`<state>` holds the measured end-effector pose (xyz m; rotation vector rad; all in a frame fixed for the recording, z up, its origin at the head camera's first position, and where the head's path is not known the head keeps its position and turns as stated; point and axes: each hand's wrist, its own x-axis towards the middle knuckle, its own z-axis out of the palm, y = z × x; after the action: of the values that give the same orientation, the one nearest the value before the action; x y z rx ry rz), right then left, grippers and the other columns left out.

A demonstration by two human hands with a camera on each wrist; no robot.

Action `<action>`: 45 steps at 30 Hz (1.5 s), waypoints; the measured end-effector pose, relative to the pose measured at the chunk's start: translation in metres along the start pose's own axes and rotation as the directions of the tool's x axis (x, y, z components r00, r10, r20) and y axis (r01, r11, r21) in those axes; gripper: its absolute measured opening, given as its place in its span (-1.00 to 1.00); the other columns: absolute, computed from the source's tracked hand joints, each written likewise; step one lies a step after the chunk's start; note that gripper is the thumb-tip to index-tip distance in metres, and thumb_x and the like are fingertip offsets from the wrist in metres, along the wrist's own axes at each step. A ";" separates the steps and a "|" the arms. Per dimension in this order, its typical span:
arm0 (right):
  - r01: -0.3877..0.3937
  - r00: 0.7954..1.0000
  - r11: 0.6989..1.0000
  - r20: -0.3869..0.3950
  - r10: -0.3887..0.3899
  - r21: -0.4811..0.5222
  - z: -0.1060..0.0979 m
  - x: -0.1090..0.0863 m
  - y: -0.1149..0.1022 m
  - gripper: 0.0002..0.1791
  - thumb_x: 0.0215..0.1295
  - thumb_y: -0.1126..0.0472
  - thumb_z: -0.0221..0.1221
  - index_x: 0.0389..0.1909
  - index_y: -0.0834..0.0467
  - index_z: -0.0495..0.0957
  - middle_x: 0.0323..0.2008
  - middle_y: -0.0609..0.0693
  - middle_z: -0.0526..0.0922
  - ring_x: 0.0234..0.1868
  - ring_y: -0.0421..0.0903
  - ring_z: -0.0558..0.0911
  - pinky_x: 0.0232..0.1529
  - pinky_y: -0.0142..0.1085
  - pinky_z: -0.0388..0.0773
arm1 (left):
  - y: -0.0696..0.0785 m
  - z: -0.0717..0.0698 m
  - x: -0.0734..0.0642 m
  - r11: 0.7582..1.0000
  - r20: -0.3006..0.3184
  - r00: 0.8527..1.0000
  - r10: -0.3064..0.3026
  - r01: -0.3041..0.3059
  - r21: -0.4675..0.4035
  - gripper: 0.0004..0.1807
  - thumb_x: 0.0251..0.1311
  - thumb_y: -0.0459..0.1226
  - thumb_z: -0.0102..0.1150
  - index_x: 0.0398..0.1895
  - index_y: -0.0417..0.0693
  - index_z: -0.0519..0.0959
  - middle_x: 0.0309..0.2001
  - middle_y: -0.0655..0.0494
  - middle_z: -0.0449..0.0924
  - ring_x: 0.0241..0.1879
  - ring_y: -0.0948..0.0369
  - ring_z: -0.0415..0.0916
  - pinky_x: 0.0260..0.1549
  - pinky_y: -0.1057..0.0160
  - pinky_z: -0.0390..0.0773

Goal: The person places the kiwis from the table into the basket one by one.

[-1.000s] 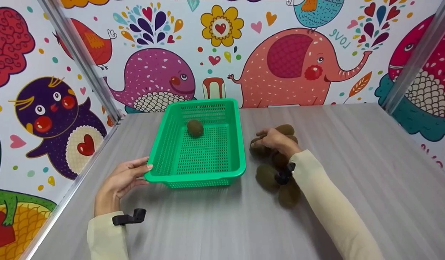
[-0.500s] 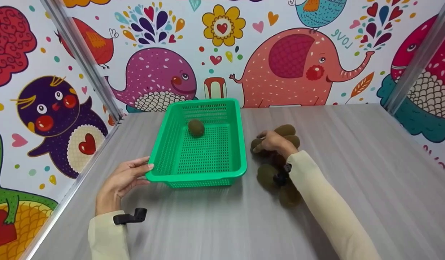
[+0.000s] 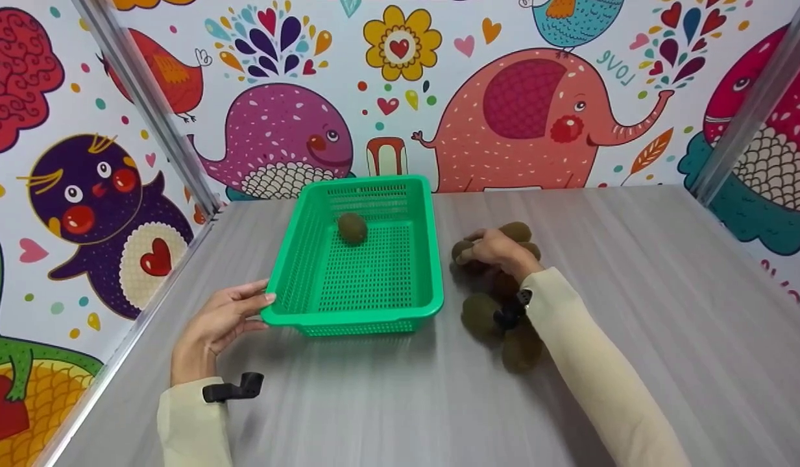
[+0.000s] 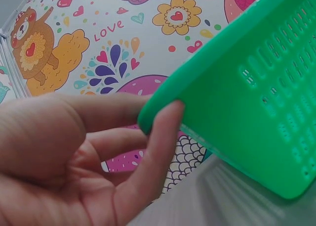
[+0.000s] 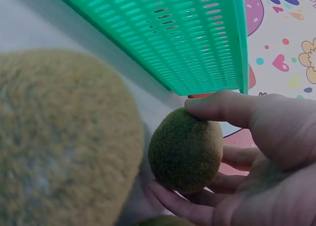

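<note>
A green plastic basket stands on the table with one brown kiwi inside, near its back left. My left hand pinches the basket's left rim near the front corner; in the left wrist view the thumb and fingers lie on either side of that rim. To the basket's right, my right hand grips a fuzzy kiwi between thumb and fingers. More kiwis lie around and under that hand, among them one kiwi close to the wrist. Part of the pile is hidden by the hand and wrist.
The grey table ends at a back wall printed with cartoon animals. Metal posts stand at both back corners. A large kiwi fills the left of the right wrist view. Each wrist wears a black camera mount.
My right hand has shifted only slightly over the pile, staying at the same kiwi. The left hand and the basket hold their place.
</note>
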<state>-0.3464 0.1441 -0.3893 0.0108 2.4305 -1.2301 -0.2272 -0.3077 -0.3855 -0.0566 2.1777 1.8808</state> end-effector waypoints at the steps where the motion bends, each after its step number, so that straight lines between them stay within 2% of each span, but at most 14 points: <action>1: -0.004 1.000 1.000 -0.003 0.004 0.008 0.000 0.000 -0.001 -0.34 0.33 0.14 0.25 0.41 0.18 0.30 0.28 0.23 0.43 0.25 0.19 0.40 0.41 0.18 0.34 | 0.000 0.000 0.000 1.000 0.001 1.000 -0.001 0.001 -0.001 -0.25 0.39 -0.21 0.20 0.51 -0.34 0.15 -0.17 0.30 0.73 -0.30 0.35 0.70 -0.25 0.32 0.72; 4: -0.007 1.000 0.999 -0.005 0.007 0.042 -0.001 -0.002 -0.003 -0.34 0.35 0.13 0.23 0.42 0.17 0.28 0.27 0.22 0.41 0.23 0.17 0.40 0.41 0.15 0.35 | 0.001 -0.002 -0.001 1.000 0.001 1.000 -0.003 0.003 -0.001 -0.24 0.39 -0.22 0.20 0.52 -0.34 0.13 -0.17 0.30 0.73 -0.30 0.35 0.70 -0.26 0.33 0.72; 9: 0.013 1.000 0.995 -0.010 -0.012 0.099 -0.006 -0.005 -0.005 -0.30 0.36 0.12 0.21 0.45 0.16 0.21 0.34 0.21 0.34 0.31 0.20 0.35 0.46 0.13 0.29 | 0.001 -0.002 0.000 1.000 0.014 1.000 0.007 -0.007 0.000 -0.23 0.39 -0.22 0.19 0.53 -0.33 0.11 -0.13 0.31 0.73 -0.28 0.35 0.71 -0.25 0.32 0.72; 14: 0.001 1.000 0.988 -0.015 0.002 0.155 -0.011 -0.006 -0.008 -0.31 0.37 0.11 0.21 0.45 0.17 0.20 0.36 0.22 0.32 0.35 0.22 0.33 0.49 0.14 0.24 | -0.001 0.000 0.002 1.000 0.022 1.000 0.010 -0.010 -0.010 -0.24 0.40 -0.23 0.18 0.53 -0.33 0.10 -0.12 0.30 0.73 -0.27 0.35 0.72 -0.25 0.31 0.72; 22: -0.034 0.999 0.958 -0.018 0.040 0.284 -0.013 -0.008 -0.016 -0.27 0.33 0.02 0.30 0.45 0.04 0.25 0.36 0.15 0.36 0.32 0.19 0.44 0.40 0.03 0.42 | -0.002 0.000 0.001 1.000 0.022 1.000 0.007 -0.006 -0.015 -0.24 0.40 -0.23 0.18 0.53 -0.34 0.10 -0.13 0.31 0.73 -0.28 0.35 0.71 -0.24 0.31 0.73; 27: -0.015 0.999 0.929 -0.025 0.026 0.371 -0.012 -0.008 -0.023 -0.28 0.35 0.02 0.28 0.47 0.05 0.25 0.38 0.16 0.34 0.34 0.19 0.42 0.33 -0.04 0.51 | -0.001 -0.001 0.000 1.000 0.024 1.000 0.012 -0.011 -0.018 -0.24 0.40 -0.23 0.19 0.53 -0.34 0.10 -0.11 0.29 0.73 -0.27 0.34 0.71 -0.21 0.30 0.73; 32: 0.010 0.999 0.925 -0.048 0.009 0.380 -0.013 -0.009 -0.031 -0.27 0.38 -0.01 0.24 0.48 0.07 0.23 0.40 0.14 0.32 0.34 0.16 0.40 0.27 -0.12 0.57 | -0.001 0.000 0.001 1.000 0.021 1.000 0.008 -0.008 -0.023 -0.23 0.39 -0.23 0.19 0.53 -0.34 0.11 -0.10 0.29 0.72 -0.27 0.35 0.71 -0.21 0.30 0.73; 36: 0.059 0.997 0.920 -0.066 -0.036 0.387 -0.014 -0.009 -0.040 -0.30 0.40 0.02 0.20 0.47 0.16 0.24 0.38 0.19 0.32 0.31 0.16 0.40 0.22 -0.14 0.61 | 0.000 0.001 0.000 1.000 0.017 1.000 0.006 -0.006 -0.014 -0.24 0.40 -0.24 0.18 0.53 -0.35 0.10 -0.11 0.30 0.71 -0.28 0.36 0.71 -0.22 0.31 0.73; 39: 0.092 0.994 0.918 -0.085 -0.064 0.387 -0.014 -0.009 -0.046 -0.37 0.42 0.06 0.18 0.41 0.23 0.30 0.31 0.23 0.36 0.26 0.16 0.45 0.18 -0.12 0.63 | 0.002 0.002 0.000 1.000 0.016 1.000 0.010 -0.010 0.006 -0.24 0.41 -0.23 0.17 0.53 -0.36 0.09 -0.12 0.31 0.70 -0.28 0.37 0.70 -0.25 0.35 0.72; 45: 0.109 0.991 0.914 -0.112 -0.070 0.390 -0.009 -0.009 -0.059 -0.51 0.39 0.08 0.20 0.22 0.25 0.45 0.12 0.15 0.46 0.13 0.11 0.52 0.16 -0.02 0.63 | 0.006 0.004 -0.001 0.999 -0.010 1.000 -0.001 0.002 0.048 -0.24 0.40 -0.21 0.18 0.52 -0.36 0.11 -0.15 0.29 0.70 -0.30 0.38 0.69 -0.27 0.37 0.71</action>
<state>-0.3532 0.1168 -0.3359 0.0780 2.2364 -1.7835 -0.2261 -0.3027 -0.3802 -0.0582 2.2270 1.8304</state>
